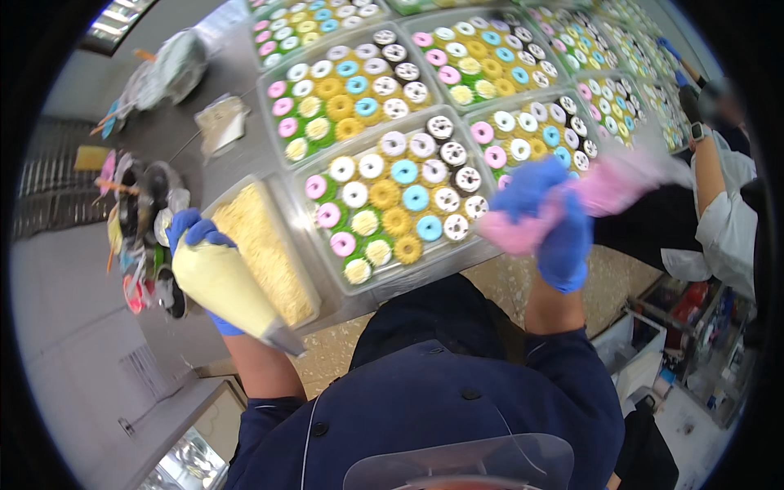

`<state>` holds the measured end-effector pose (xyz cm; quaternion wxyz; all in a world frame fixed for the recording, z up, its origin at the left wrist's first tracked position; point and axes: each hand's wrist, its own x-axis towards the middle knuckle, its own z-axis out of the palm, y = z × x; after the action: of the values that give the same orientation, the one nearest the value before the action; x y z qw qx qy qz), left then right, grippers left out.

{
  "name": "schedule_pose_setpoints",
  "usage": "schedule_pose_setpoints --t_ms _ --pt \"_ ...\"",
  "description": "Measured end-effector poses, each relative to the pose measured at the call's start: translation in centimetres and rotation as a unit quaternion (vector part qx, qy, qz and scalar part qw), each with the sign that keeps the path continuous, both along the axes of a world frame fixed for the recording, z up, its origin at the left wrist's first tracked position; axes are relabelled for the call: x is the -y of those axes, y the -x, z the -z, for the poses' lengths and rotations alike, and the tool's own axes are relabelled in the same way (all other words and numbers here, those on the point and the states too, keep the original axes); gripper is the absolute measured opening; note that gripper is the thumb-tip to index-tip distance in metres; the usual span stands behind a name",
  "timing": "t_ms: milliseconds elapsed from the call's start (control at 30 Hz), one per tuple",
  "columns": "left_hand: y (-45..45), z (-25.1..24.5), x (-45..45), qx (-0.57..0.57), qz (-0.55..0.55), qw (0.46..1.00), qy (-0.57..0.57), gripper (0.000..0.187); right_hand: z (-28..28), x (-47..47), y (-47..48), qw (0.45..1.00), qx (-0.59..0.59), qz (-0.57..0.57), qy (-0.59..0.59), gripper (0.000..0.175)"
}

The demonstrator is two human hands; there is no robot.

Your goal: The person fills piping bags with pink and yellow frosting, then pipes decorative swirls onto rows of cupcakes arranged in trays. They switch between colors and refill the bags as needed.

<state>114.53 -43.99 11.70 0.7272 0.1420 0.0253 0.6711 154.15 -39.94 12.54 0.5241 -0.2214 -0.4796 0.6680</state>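
My left hand (195,229), in a blue glove, grips the upper end of a piping bag (223,285) of pale yellow filling, its metal tip pointing down towards me. My right hand (551,214), also blue-gloved and blurred, is closed around a pink cloth or bag (618,180) over the trays' right side. Between the hands lies a clear plastic tray (352,291) of small ring-shaped cakes in rows: pink, white, yellow, blue and dark with speckled white tops. Beside it, to the left, stands a container (315,306) of pale yellow crumbs.
More trays (361,138) of decorated rings spread across the metal table (245,165). Bowls (159,184) with spatulas and a plastic-covered bowl (180,67) stand at the left. A co-worker's arm (710,165) is at the right, above a crate (637,343) and shelves.
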Motion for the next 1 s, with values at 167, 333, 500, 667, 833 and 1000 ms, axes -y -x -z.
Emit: schedule_pose_setpoints --t_ms 167,333,500,667,833,1000 --pt "-3.5 -5.2 8.1 -0.404 -0.192 0.894 0.038 0.03 -3.0 2.4 15.0 0.897 0.366 -0.185 -0.166 0.038" --pt "-3.3 -5.7 14.9 -0.518 -0.186 0.833 0.058 0.03 -2.2 7.2 26.2 0.887 0.186 -0.077 -0.416 0.027" --pt "-0.7 -3.4 20.3 -0.484 -0.236 0.825 0.169 0.027 -2.5 10.2 28.3 0.785 0.414 -0.164 -0.43 0.026" --pt "-0.3 -1.8 21.8 -0.492 -0.3 0.788 0.216 0.028 -3.2 11.1 29.7 0.752 0.421 -0.219 -0.458 0.027" --pt "0.4 -3.7 21.1 -0.449 -0.294 0.827 0.168 0.036 -4.3 10.5 30.5 0.776 0.411 -0.253 -0.405 0.032" --pt "0.2 -5.6 19.1 -0.404 -0.385 0.821 0.12 0.034 -6.6 11.9 26.6 0.89 0.332 -0.124 -0.286 0.035"
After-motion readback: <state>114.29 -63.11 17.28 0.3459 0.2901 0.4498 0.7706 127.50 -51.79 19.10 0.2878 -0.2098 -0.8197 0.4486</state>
